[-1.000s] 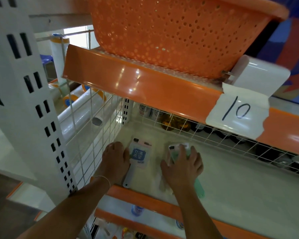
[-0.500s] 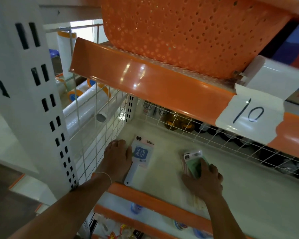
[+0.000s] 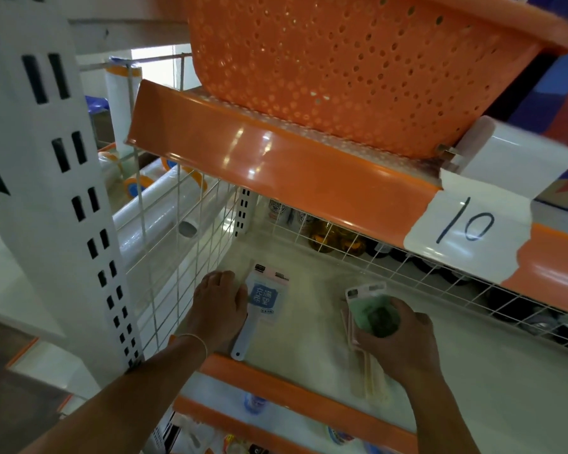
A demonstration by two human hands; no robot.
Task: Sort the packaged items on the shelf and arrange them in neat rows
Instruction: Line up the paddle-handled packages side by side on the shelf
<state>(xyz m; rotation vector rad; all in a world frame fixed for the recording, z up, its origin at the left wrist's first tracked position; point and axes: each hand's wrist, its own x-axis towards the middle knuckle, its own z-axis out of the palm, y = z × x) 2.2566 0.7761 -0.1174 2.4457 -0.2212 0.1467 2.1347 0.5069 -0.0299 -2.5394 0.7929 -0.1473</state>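
Your left hand (image 3: 218, 304) lies flat, fingers relaxed, beside a white-handled pack with a blue label (image 3: 263, 304) on the cream shelf (image 3: 312, 339). Your right hand's (image 3: 404, 342) fingers curl around a green packaged item (image 3: 373, 314) stacked on pale ones.

- One view only, a wide-angle head camera, looking forward and down into the shelf (image 3: 309, 322) from close in front.
- The basket (image 3: 358, 70) on the tier above looms very near at the top; both forearms enter from the bottom edge.
- Straight lines bend near the edges.
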